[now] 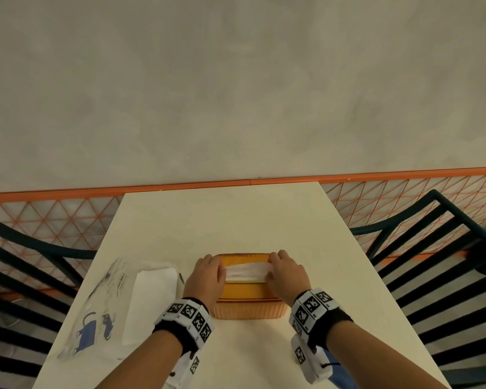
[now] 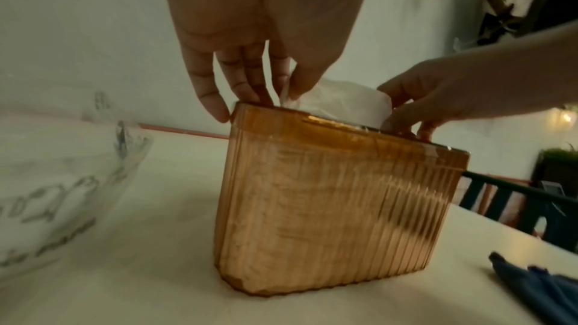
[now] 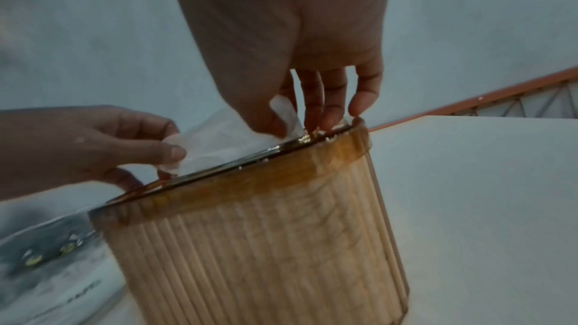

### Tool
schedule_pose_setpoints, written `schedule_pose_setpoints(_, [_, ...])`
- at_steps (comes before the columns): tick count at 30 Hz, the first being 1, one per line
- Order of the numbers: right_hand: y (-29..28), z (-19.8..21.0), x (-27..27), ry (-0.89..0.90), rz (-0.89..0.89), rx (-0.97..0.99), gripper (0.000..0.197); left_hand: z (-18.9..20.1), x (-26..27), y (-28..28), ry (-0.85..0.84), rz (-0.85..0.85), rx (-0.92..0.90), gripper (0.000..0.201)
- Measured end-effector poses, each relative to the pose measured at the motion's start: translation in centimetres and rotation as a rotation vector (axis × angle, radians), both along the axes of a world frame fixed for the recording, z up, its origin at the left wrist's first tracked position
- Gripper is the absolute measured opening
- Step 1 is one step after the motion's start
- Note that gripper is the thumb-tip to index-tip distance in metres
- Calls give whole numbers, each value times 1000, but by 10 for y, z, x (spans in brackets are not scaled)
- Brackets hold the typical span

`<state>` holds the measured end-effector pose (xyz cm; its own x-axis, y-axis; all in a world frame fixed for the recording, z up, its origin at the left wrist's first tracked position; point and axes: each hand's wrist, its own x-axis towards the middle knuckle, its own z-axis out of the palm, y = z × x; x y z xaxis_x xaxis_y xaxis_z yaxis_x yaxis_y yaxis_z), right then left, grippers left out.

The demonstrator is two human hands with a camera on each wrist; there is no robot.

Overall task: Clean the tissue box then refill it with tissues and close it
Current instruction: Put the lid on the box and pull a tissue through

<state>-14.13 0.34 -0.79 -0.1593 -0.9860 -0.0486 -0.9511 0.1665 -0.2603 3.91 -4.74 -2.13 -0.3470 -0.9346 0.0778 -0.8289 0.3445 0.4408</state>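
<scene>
A ribbed orange tissue box (image 1: 247,304) stands near the middle of the cream table (image 1: 236,220), with its lid on. A white tissue (image 1: 246,270) sticks up through the slot on top. My left hand (image 1: 221,272) pinches the tissue's left end, thumb against fingers, as the left wrist view shows with the left hand (image 2: 286,94) on the tissue (image 2: 344,100). My right hand (image 1: 270,273) pinches the right end; in the right wrist view the right hand (image 3: 283,120) holds a corner of the tissue (image 3: 225,142) above the box (image 3: 266,244).
A white stack of tissues (image 1: 152,299) and a clear printed plastic wrapper (image 1: 96,313) lie left of the box. A blue cloth (image 2: 538,288) lies on the table near the front right. Dark slatted chairs (image 1: 26,276) (image 1: 446,262) flank the table; a wall stands behind.
</scene>
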Motion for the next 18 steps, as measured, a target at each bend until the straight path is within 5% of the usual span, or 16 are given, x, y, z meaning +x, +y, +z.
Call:
schedule_pose_setpoints(7, [-2,8,-22,-289,-209,-212,14,-2,7,0,94,-12,10,8])
schedule_pose_setpoints(13, [12,-3,-5,-7,-111,-28,32,0,6,0,118,10,19,12])
schedule_pose_setpoints(18, [6,-6,1,3,-195,-28,26,0,7,4,128,14,24,11])
